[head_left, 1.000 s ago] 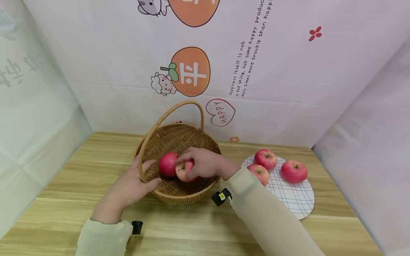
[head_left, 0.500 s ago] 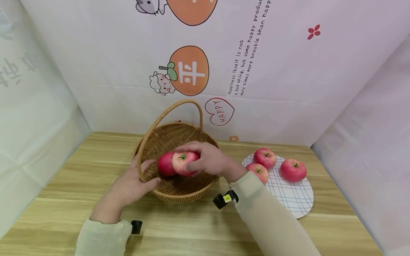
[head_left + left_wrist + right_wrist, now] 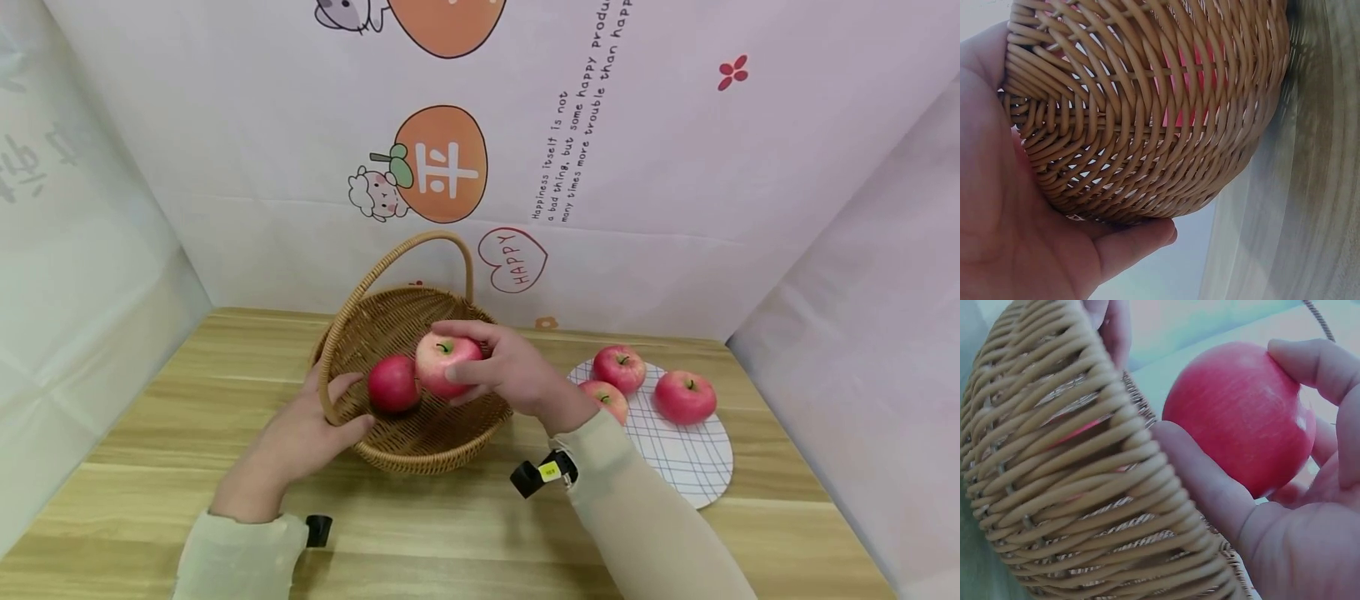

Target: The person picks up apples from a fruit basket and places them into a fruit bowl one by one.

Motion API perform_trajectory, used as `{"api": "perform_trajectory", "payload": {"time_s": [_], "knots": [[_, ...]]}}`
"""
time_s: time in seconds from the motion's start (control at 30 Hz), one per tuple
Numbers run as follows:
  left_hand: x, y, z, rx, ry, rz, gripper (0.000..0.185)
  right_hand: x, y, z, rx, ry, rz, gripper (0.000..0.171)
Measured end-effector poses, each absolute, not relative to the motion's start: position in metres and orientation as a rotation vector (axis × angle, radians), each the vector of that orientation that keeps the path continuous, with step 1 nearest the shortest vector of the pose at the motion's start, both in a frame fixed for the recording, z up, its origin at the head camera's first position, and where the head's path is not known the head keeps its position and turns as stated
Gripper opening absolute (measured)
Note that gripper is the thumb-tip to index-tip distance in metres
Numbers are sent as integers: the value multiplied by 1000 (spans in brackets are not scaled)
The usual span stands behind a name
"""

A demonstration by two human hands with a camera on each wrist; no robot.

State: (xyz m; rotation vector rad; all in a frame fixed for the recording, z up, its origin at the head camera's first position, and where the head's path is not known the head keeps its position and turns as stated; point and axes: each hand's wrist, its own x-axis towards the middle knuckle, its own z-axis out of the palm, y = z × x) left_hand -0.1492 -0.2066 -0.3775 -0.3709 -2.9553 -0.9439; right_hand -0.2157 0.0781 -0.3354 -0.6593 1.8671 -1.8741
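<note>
A brown wicker basket [image 3: 431, 461] with an arched handle [image 3: 390, 267] stands on the wooden table. My left hand [image 3: 296, 437] grips its left rim beside the foot of the handle; the left wrist view has the woven wall [image 3: 1135, 119] against the palm. Over the basket's right half, my right hand [image 3: 521, 375] holds a red and pale apple [image 3: 437, 367] between thumb and fingers, stem up. That apple [image 3: 1235, 419] is near rim height in the right wrist view. Inside the basket lies a darker red apple [image 3: 392, 385], partly overlapped by the held one.
To the right, a white round mat [image 3: 686, 475] with a blue grid bears a back apple [image 3: 619, 368], a front apple [image 3: 607, 400] partly behind the right wrist, and a right-hand apple [image 3: 686, 397]. A printed white cloth [image 3: 637, 275] hangs close behind the basket.
My right hand has lifted the pale apple from the basket's bottom, up and slightly right, away from the darker apple. The left hand has stayed on the rim.
</note>
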Motion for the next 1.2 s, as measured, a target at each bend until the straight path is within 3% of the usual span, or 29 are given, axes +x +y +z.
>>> {"api": "perform_trajectory", "payload": {"time_s": [0.87,1.2], "knots": [[-148,-206,-375,-387,-2954,-950,72,-177,125,-333,-511,1686,-2304,58],[-148,-206,-377,-380,-2959,-942,72,-156,165,-332,-479,1753,-2423,57]]}}
